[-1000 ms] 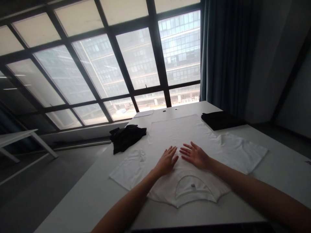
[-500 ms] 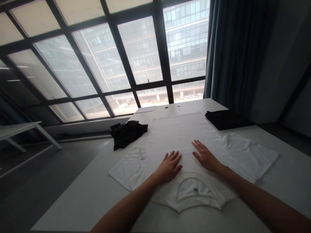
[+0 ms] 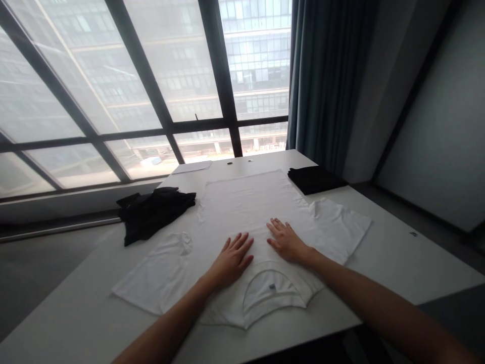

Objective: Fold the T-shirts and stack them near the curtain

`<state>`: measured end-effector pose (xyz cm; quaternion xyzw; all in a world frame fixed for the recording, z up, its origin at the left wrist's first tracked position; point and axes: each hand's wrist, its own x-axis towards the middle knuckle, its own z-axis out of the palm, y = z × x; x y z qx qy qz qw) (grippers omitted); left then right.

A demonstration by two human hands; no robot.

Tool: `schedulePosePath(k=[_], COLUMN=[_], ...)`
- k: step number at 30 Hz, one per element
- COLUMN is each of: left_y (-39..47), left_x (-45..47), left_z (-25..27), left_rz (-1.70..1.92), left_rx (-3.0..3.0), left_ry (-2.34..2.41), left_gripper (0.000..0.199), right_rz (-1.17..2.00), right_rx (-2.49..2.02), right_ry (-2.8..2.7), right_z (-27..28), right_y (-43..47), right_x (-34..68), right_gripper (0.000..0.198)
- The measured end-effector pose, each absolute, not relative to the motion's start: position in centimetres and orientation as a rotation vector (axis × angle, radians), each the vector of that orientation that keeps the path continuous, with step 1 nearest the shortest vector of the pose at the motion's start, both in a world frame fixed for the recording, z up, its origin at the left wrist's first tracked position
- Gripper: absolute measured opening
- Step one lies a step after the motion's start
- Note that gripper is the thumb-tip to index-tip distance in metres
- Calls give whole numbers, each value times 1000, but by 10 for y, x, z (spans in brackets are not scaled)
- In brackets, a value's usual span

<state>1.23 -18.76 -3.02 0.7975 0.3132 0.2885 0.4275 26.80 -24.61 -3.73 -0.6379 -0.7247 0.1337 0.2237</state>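
Observation:
A white T-shirt (image 3: pixel 250 202) lies spread out, its neckline nearest me and its hem toward the window. Both short sleeves stretch out to the sides with some wrinkles. My left hand (image 3: pixel 232 259) rests flat on the upper chest of the shirt, left of the collar, fingers spread. On the right side of the chest, my right hand (image 3: pixel 285 240) also lies palm down with its fingers apart. Neither hand grips the cloth. A small label (image 3: pixel 272 286) shows inside the collar, between my forearms.
The white table (image 3: pixel 390 258) carries a crumpled black garment (image 3: pixel 155 212) on the left and a folded black cloth (image 3: pixel 316 179) at the right back. A thin white sheet (image 3: pixel 192 167) lies at the far left edge. Beyond stand a large window and a blue curtain (image 3: pixel 322 86).
The camera view has turned to the right, so everything sits further left in the picture. Both hands stay flat on the shirt, with the right fingers shifted slightly.

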Motion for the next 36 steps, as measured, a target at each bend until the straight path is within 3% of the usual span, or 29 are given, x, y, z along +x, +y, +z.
schedulePosePath(k=[3,9,19,32,36], left_y=[-187,-188,-181,-184,-184], left_x=[13,13,8,11,9], left_z=[-29,-29,-45,-36,-33], left_rz=[667,677,683,662,427], left_rx=[2019,1903,2230,2087,2446], left_ry=[785,818,747,793,847], left_gripper=[44,30,47,40,53], right_rz=[362,380,295,325,230], right_rx=[-1764,-1795,-1787,-1819,-1856], right_ry=[-2002,-2059,-2008,-2019,-2011], right_z=[-34,-40,-42,-42,-37], right_y=[-246,-245,-246,-248,-250], right_x=[268,271,267,261,259], right_gripper=[62,64,64,64,65])
